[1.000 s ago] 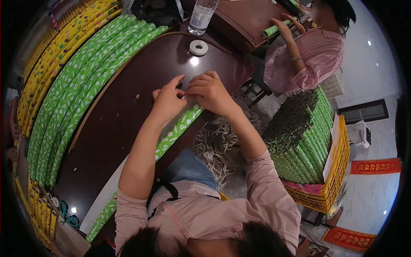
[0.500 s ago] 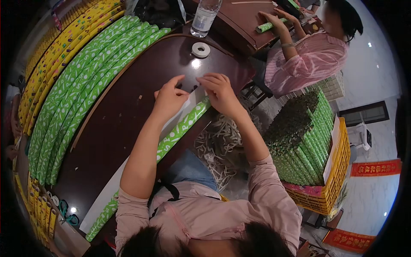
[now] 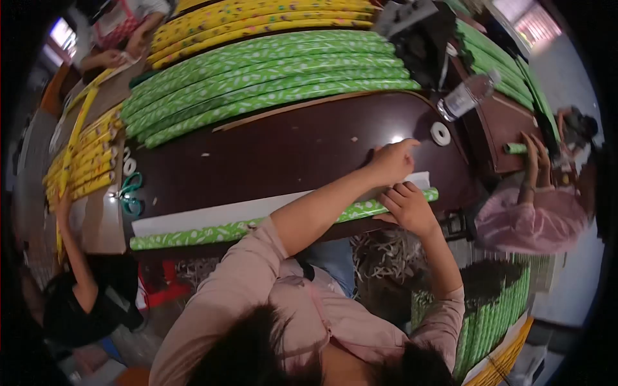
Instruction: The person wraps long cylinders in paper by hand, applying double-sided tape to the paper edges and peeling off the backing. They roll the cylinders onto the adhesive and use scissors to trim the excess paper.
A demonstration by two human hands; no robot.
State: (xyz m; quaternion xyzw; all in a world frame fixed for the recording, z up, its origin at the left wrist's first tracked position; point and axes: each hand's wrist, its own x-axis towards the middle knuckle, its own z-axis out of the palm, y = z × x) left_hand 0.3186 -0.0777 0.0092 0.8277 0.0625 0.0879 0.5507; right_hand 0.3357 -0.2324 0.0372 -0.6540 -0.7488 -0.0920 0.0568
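A roll of green printed wrapping paper (image 3: 187, 238) lies along the table's near edge, a white strip (image 3: 199, 217) of its sheet spread out behind it. My right hand (image 3: 410, 207) is closed around the roll near its right end, fingers on top and thumb on the near side. Beyond the paper, my left hand (image 3: 391, 163) reaches over the table, index finger stretched out and the others loosely bent. I see nothing held in it. A small white tape roll (image 3: 440, 134) lies just past its fingertip, apart from it.
Finished green rolls (image 3: 270, 83) and yellow rolls (image 3: 264, 26) are stacked at the back. A water bottle (image 3: 468, 96) stands at the right, teal scissors (image 3: 132, 193) at the left. Co-workers sit on both sides, one in a pink shirt (image 3: 531, 222). Paper scraps (image 3: 389, 260) lie below.
My view has turned, so the paper roll now lies nearly level. My left hand has left the paper's edge and stretched toward the tape roll. My right hand has closed onto the paper roll.
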